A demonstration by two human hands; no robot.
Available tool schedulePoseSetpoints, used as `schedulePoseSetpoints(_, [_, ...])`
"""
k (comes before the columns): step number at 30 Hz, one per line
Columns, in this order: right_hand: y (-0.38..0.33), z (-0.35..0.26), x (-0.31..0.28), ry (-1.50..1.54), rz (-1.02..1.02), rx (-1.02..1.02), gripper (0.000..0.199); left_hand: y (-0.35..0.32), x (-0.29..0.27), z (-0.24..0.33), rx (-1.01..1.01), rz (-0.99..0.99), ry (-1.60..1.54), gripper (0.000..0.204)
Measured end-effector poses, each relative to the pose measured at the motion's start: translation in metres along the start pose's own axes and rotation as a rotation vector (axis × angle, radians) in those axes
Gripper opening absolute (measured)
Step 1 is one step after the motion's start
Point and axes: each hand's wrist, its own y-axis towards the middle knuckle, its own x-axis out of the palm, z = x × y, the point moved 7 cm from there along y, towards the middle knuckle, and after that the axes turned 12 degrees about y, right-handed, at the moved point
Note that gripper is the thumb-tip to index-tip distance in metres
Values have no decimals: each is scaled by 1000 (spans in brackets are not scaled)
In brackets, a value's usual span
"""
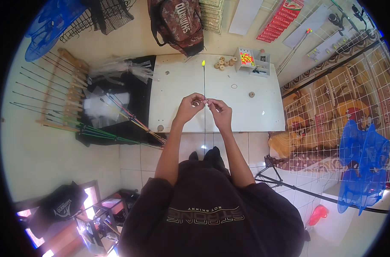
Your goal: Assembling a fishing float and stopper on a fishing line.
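Note:
A long thin dark rod [205,81] with a yellow bulb-shaped tip [203,63] runs upright in the picture, over the white table and past its near edge. My left hand [190,107] pinches it with thumb and fingertips. Right beside, my right hand [220,113] is closed in a pinch at the same spot on the rod. The fingertips of both hands nearly meet there, and any small part between them is too tiny to make out.
On the white table [173,90], cork-like rings [222,63] lie by a grey divided box [263,64] of bright small pieces. A single ring [252,94] sits to the right. Slender rods [113,135] stick out at left; a wire grid rack [332,124] stands at right.

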Motion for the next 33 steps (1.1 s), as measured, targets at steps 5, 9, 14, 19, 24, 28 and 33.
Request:
schedulePoseSetpoints(5, [0,-6,2,-30,-21,-26,16,1,0,-3,-9,-7,3,13])
schedulePoseSetpoints(9, [2,-4,-1,-5,25,20,14,1,2,-1,-18,-28,20,13])
schedulePoseSetpoints(14, [2,-1,-4,7,27,37,14,2,2,-1,4,-19,23,12])
schedulePoseSetpoints(19, [2,-4,-4,-66,-3,-2,15,1,3,-2,-6,-16,130,12])
schedulePoseSetpoints(24, [3,-7,-2,-68,-37,-47,14,-1,5,-4,-23,-2,120,13])
schedulePoseSetpoints(28, [6,-10,-2,-79,-70,-67,13,-1,5,-7,-96,-46,140,16])
schedulePoseSetpoints(33, [9,-19,-1,-137,-111,-82,12,-1,6,-4,-84,-41,129,16])
